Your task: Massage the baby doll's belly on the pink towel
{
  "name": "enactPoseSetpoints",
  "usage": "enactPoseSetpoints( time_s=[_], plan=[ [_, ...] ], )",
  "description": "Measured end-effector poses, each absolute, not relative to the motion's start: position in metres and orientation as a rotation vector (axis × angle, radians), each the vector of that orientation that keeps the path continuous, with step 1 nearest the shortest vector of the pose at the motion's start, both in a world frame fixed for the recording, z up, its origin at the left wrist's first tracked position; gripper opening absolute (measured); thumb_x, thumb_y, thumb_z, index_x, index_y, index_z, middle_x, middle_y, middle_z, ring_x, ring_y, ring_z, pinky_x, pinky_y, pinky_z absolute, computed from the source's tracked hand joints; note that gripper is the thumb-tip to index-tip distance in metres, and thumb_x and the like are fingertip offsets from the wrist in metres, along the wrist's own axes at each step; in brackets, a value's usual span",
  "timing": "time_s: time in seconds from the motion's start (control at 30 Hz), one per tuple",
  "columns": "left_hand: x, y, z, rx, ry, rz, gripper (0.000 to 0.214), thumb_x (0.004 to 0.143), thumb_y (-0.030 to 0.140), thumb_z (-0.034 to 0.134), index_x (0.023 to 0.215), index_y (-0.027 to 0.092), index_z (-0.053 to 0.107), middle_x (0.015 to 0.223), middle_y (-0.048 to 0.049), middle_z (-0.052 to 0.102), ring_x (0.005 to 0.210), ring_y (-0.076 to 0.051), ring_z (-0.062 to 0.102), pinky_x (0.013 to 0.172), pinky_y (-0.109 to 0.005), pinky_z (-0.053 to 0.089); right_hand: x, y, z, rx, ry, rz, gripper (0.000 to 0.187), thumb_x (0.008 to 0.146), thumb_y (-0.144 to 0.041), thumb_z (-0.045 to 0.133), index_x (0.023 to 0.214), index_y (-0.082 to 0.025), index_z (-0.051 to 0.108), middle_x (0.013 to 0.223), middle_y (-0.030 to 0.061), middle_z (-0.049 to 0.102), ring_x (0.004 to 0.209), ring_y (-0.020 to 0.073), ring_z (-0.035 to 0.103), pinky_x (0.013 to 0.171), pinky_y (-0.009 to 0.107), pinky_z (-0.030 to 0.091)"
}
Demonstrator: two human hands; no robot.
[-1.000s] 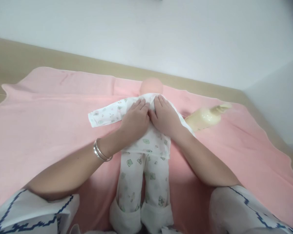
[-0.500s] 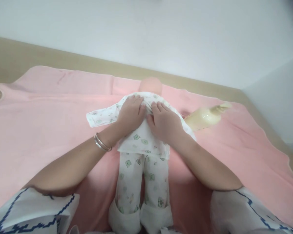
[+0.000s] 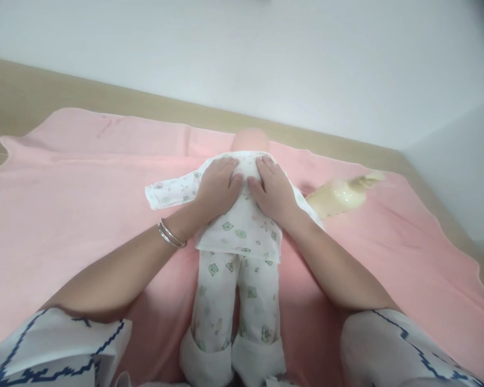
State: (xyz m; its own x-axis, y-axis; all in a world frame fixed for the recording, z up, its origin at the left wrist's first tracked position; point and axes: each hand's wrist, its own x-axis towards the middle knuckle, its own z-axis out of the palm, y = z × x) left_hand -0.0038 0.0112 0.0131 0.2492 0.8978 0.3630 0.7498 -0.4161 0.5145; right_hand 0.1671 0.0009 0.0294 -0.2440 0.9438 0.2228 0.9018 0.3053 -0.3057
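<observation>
A baby doll [image 3: 250, 141] lies on its back on a pink blanket [image 3: 72, 204], feet toward me. It wears a white printed top [image 3: 242, 231] and matching trousers [image 3: 234, 301]. My left hand [image 3: 218, 188], with a silver bangle at the wrist, lies flat on the left side of the doll's chest. On the right side of the chest my right hand [image 3: 272, 191] rests flat too. Both hands have fingers stretched out toward the collar, a small gap between them. An empty sleeve [image 3: 171, 192] of the top sticks out to the left.
A cream pump bottle [image 3: 341, 194] lies on the blanket to the right of the doll. The blanket covers a wooden floor [image 3: 20, 86] that meets a white wall at the back. My blue-trimmed white sleeves fill the bottom corners.
My hands bunched the top near the collar half a second ago; now they lie flat and slightly apart, and the cloth on the chest looks smoother.
</observation>
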Motion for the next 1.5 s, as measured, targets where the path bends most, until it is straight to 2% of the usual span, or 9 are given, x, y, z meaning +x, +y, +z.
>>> enactPoseSetpoints(
  time_s=[0.27,0.4,0.53,0.7,0.83,1.0,1.1,1.4,1.5],
  plan=[
    [0.005,-0.012,0.030,2.370,1.606,0.774,0.048,0.102,0.024,0.032,0.133,0.005,0.062,0.143,-0.0187,0.063,0.140,-0.032,0.053,0.124,-0.052,0.041,0.171,0.005,0.031,-1.650,-2.254,0.186,0.068,0.099,-0.039,0.035,0.154,0.002,0.040,0.164,0.0223,0.039,0.156,0.0329,0.034,0.129,0.052,0.028],
    [0.010,-0.024,0.034,2.437,1.526,0.754,0.045,0.101,0.020,0.033,0.129,0.007,0.066,0.143,-0.0162,0.063,0.144,-0.030,0.050,0.127,-0.051,0.039,0.171,0.005,0.031,-1.637,-2.260,0.151,0.066,0.100,-0.036,0.035,0.153,0.003,0.041,0.163,0.0236,0.040,0.155,0.0332,0.035,0.129,0.053,0.029],
    [0.007,-0.021,0.037,2.323,1.514,0.787,0.043,0.101,0.023,0.035,0.129,0.010,0.066,0.144,-0.0147,0.063,0.143,-0.030,0.051,0.126,-0.051,0.040,0.167,0.000,0.038,-1.680,-2.283,0.123,0.064,0.101,-0.033,0.033,0.152,0.004,0.040,0.161,0.0246,0.042,0.154,0.0344,0.037,0.127,0.053,0.032],
    [0.001,-0.009,0.040,2.181,1.504,0.738,0.048,0.098,0.025,0.040,0.139,0.010,0.060,0.155,-0.0149,0.054,0.150,-0.032,0.043,0.127,-0.053,0.036,0.157,-0.024,0.053,-1.802,-2.367,-0.021,0.061,0.104,-0.033,0.030,0.150,0.004,0.044,0.147,0.0257,0.058,0.139,0.0387,0.054,0.114,0.053,0.046],
    [-0.002,0.002,0.035,2.156,1.485,0.737,0.053,0.098,0.034,0.041,0.143,0.009,0.057,0.157,-0.0158,0.051,0.153,-0.033,0.038,0.129,-0.055,0.031,0.152,-0.041,0.057,-1.825,-2.414,-0.152,0.061,0.104,-0.032,0.031,0.151,0.006,0.042,0.147,0.0283,0.057,0.140,0.0394,0.053,0.112,0.053,0.047],
    [-0.002,0.004,0.026,2.214,1.470,0.777,0.058,0.100,0.036,0.036,0.148,0.007,0.050,0.161,-0.0184,0.046,0.155,-0.033,0.035,0.130,-0.057,0.026,0.154,-0.036,0.060,-1.828,-2.407,-0.044,0.055,0.104,-0.034,0.033,0.144,-0.002,0.052,0.142,0.0237,0.063,0.136,0.0354,0.057,0.108,0.049,0.050],
    [-0.002,0.002,0.026,2.229,1.482,0.763,0.060,0.101,0.036,0.034,0.150,0.005,0.048,0.161,-0.0198,0.045,0.156,-0.035,0.033,0.129,-0.058,0.026,0.158,-0.030,0.058,-1.803,-2.385,0.029,0.056,0.103,-0.036,0.033,0.147,-0.004,0.050,0.149,0.0228,0.058,0.142,0.0357,0.052,0.112,0.052,0.048],
    [0.006,-0.011,0.032,2.271,1.576,0.737,0.055,0.104,0.032,0.031,0.149,0.003,0.048,0.159,-0.0227,0.046,0.154,-0.036,0.036,0.129,-0.058,0.028,0.169,-0.004,0.042,-1.783,-2.286,0.219,0.069,0.102,-0.041,0.030,0.157,0.001,0.035,0.166,0.0234,0.034,0.158,0.0349,0.029,0.129,0.056,0.027],
    [0.013,-0.024,0.036,2.319,1.621,0.638,0.054,0.104,0.026,0.033,0.150,0.000,0.046,0.160,-0.0253,0.043,0.155,-0.037,0.034,0.130,-0.055,0.028,0.173,0.004,0.040,-1.768,-2.282,0.260,0.072,0.102,-0.044,0.031,0.158,0.001,0.033,0.167,0.0239,0.031,0.159,0.0352,0.026,0.129,0.056,0.027]
  ],
)
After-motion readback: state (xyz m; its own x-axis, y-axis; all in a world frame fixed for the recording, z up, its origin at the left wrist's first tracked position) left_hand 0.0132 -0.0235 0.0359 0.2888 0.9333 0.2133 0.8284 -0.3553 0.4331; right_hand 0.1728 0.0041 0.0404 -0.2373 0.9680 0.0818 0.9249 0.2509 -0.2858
